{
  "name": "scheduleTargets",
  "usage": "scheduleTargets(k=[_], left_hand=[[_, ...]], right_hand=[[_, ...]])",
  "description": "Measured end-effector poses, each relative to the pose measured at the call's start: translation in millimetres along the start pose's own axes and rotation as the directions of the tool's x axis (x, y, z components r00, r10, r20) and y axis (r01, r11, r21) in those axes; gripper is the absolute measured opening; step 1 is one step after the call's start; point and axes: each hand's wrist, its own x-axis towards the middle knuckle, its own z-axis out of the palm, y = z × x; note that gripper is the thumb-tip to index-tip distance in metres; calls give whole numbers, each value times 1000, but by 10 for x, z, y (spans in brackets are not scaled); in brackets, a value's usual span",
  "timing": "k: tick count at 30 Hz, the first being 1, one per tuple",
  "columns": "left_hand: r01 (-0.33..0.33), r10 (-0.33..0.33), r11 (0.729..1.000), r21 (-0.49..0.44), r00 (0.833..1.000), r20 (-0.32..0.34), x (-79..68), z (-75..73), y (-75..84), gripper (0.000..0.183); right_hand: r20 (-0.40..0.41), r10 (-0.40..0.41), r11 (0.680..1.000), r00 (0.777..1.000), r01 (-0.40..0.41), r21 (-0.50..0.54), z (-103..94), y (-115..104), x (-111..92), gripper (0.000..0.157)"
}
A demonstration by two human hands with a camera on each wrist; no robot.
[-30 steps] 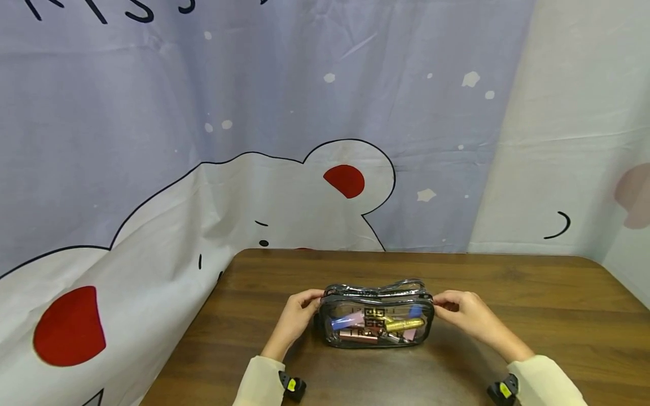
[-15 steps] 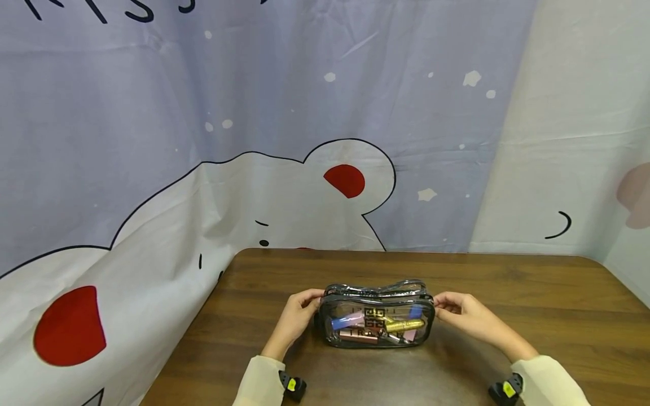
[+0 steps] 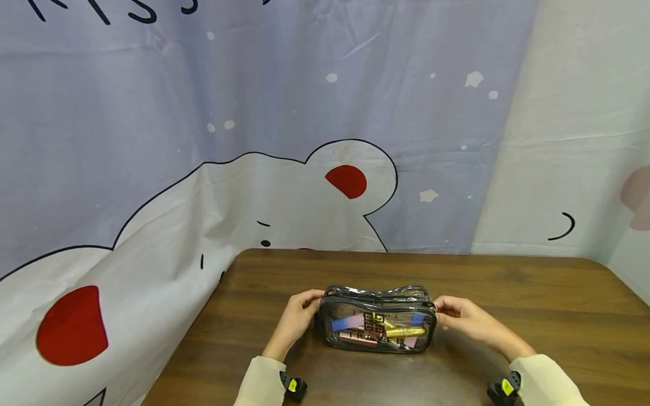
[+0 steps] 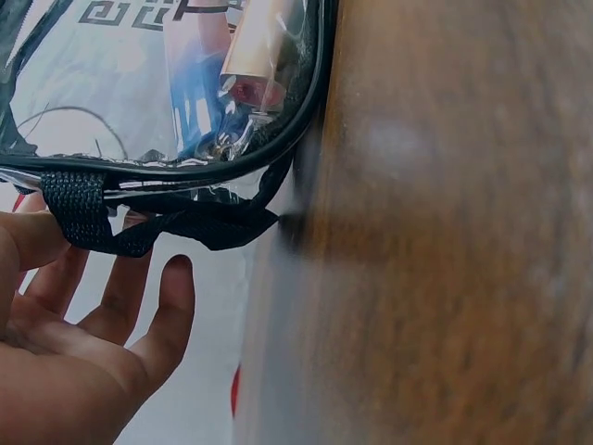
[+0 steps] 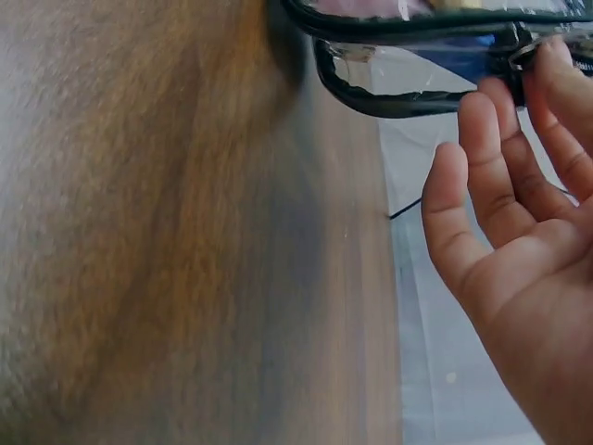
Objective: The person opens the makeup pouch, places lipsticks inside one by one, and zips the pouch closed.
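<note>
A clear zip-up cosmetic pouch (image 3: 378, 351) with black trim stands on the wooden table. Through its front show a blue-and-lilac tube (image 3: 347, 322), a gold tube (image 3: 405, 332) and a pinkish stick (image 3: 358, 339). At its left end my left hand (image 3: 298, 316) pinches the pouch by a black fabric tab (image 4: 79, 209), the other fingers loosely bent below. My right hand (image 3: 468, 320) is at the opposite end, thumb and forefinger pinching the zipper pull (image 5: 523, 57). Most of the zipper line is out of sight in the wrist views.
The brown wooden table (image 3: 533, 299) extends around the pouch and hands. Behind it hangs a lilac and white cloth (image 3: 426, 141) with a printed bear. Each wrist bears a small black camera, the left one (image 3: 293, 386) and the right one (image 3: 504, 389).
The pouch's right end and lower edge have shifted slightly toward me, and its top looks lower. My right hand has moved a little with it; the left hand stays nearly in place.
</note>
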Motion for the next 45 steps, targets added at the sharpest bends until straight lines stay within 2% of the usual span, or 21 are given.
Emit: scheduleTargets(k=[3, 9, 13, 18, 24, 34, 40, 45], left_hand=[[2, -2, 1000, 5, 1000, -12, 2, 17, 7, 18], [-10, 10, 1000, 2, 1000, -4, -4, 6, 23, 18], [-32, 32, 999, 29, 1000, 1, -3, 2, 12, 18], [-11, 11, 1000, 29, 1000, -3, 8, 13, -17, 18], [18, -18, 1000, 4, 1000, -9, 25, 21, -43, 19], [5, -5, 999, 34, 1000, 15, 3, -16, -24, 19], [15, -15, 1000, 18, 1000, 18, -4, -11, -22, 20], [15, -15, 1000, 0, 1000, 11, 4, 2, -22, 19]], right_hand=[[2, -4, 1000, 1000, 4, -3, 0, -2, -12, 11], [-14, 55, 998, 998, -56, -12, 1, -26, -29, 15], [-16, 51, 998, 999, -52, -19, 2, -25, -28, 12], [-28, 31, 999, 999, -32, -21, 1, -39, -28, 2], [-37, 23, 1000, 999, -24, -18, -45, -63, -41, 4], [-14, 143, 984, 990, -144, -106, -126, -116, -105, 18], [7, 136, 989, 991, -135, -64, -128, -149, -117, 23], [-28, 162, 986, 986, -163, -33, -143, -197, -121, 26]])
